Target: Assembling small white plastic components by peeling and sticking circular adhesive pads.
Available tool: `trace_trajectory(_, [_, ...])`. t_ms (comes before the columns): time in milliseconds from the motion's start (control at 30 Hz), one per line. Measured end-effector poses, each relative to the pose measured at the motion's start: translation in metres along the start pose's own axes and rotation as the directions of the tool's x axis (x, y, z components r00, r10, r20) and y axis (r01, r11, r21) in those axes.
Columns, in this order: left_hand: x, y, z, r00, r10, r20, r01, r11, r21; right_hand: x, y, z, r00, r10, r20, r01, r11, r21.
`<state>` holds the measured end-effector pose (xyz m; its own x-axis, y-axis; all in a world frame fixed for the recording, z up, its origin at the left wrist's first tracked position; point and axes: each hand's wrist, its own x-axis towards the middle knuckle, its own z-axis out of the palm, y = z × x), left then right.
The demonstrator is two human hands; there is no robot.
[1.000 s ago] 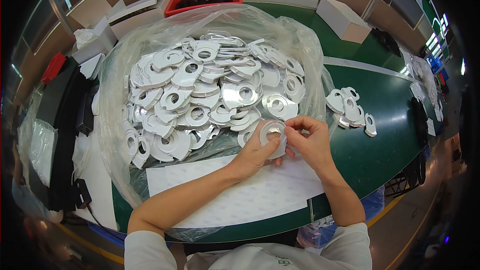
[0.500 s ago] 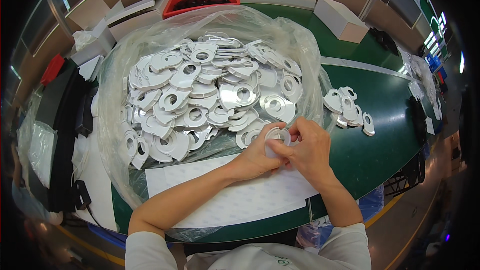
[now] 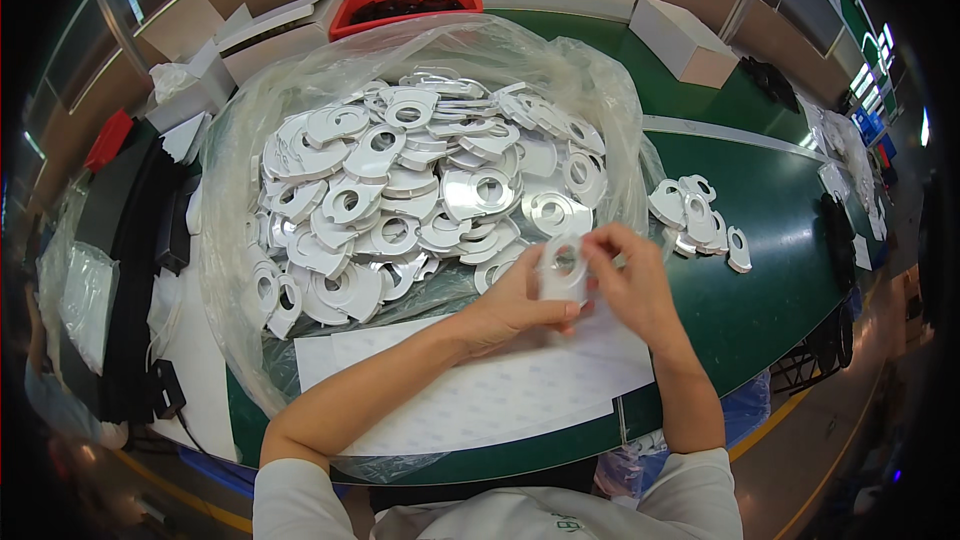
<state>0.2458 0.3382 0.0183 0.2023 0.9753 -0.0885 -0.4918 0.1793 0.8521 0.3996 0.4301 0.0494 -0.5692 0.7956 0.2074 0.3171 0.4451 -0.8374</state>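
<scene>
While the left hand (image 3: 512, 302) grips the white plate (image 3: 562, 286) near 6 o'clock, the right hand (image 3: 630, 278) has fingertips bunched at its 2 o'clock edge; blurred, can't tell if they pinch. Plate is held at 4 o'clock of the pile (image 3: 408, 183). Probably light, stiff, slick, scratchable; best taken by the rim. Flat, rounded, round hole toward 12 o'clock.

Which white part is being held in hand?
The blurred white part in the left hand, right hand at its edge; others lie in heap or cluster.
</scene>
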Motion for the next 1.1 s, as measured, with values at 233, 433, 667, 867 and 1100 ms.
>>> trace_trajectory(233, [-0.020, 0.079, -0.009, 0.946, 0.274, -0.171, -0.188, 0.896, 0.402, 0.036, 0.056, -0.091, 0.841, -0.148, -0.520, -0.058, 0.931, -0.360])
trace_trajectory(433, [-0.034, 0.063, -0.002, 0.966, 0.226, 0.129, -0.107, -0.109, 0.988, 0.032, 0.069, -0.103, 0.730, -0.456, -0.509, -0.189, 0.581, -0.792])
trace_trajectory(667, [-0.025, 0.019, -0.011, 0.924, 0.329, 0.193, -0.074, -0.343, 0.936, 0.001, -0.018, -0.022, 0.947, -0.320, -0.027, 0.291, 0.889, -0.355])
trace_trajectory(867, [-0.026, 0.067, -0.005, 0.840, 0.539, 0.057, 0.048, -0.179, 0.983, -0.039, -0.039, 0.015, 0.655, -0.147, 0.741, 0.412, 0.892, -0.188])
trace_trajectory(1100, [-0.011, 0.050, -0.008, 0.789, 0.572, -0.223, -0.262, 0.642, 0.720, -0.055, -0.041, 0.024, 0.598, -0.070, 0.799, 0.466, 0.841, -0.275])
